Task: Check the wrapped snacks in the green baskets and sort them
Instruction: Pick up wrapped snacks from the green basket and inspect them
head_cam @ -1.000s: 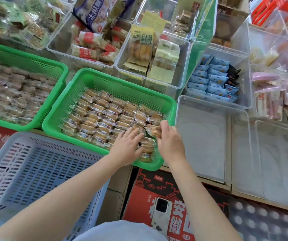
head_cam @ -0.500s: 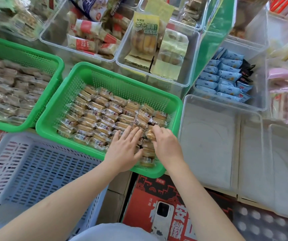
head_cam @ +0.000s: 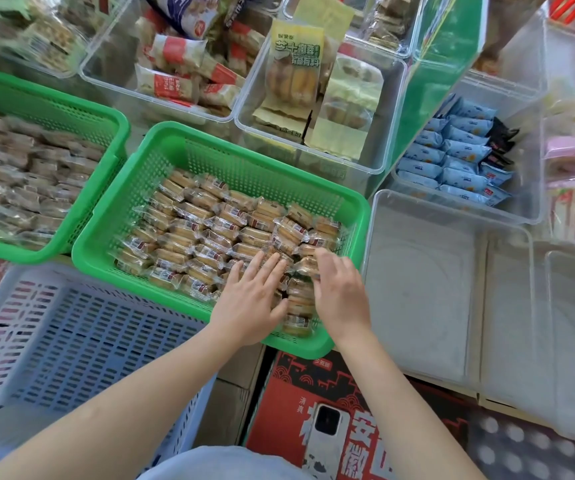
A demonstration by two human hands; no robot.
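Note:
A green basket [head_cam: 237, 157] in the middle holds several rows of clear-wrapped tan snacks [head_cam: 210, 233]. My left hand [head_cam: 249, 301] lies flat with straight fingers on the snacks at the basket's near right corner. My right hand [head_cam: 338, 289] is beside it over the same corner, fingers bent down onto the wrapped snacks there; its fingertips are blurred. A second green basket [head_cam: 71, 109] at the left is full of similar wrapped snacks [head_cam: 26, 181], blurred.
An empty grey-blue crate [head_cam: 81, 341] sits at the near left. Empty clear bins [head_cam: 417, 289] stand to the right, with bins of blue packets [head_cam: 452, 157] and yellow packs [head_cam: 296, 71] behind. A phone [head_cam: 324, 438] lies on a red carton [head_cam: 314, 386].
My right hand came down from holding a snack raised at the basket's right side onto the snacks in the near corner. My left hand stayed flat on the snacks.

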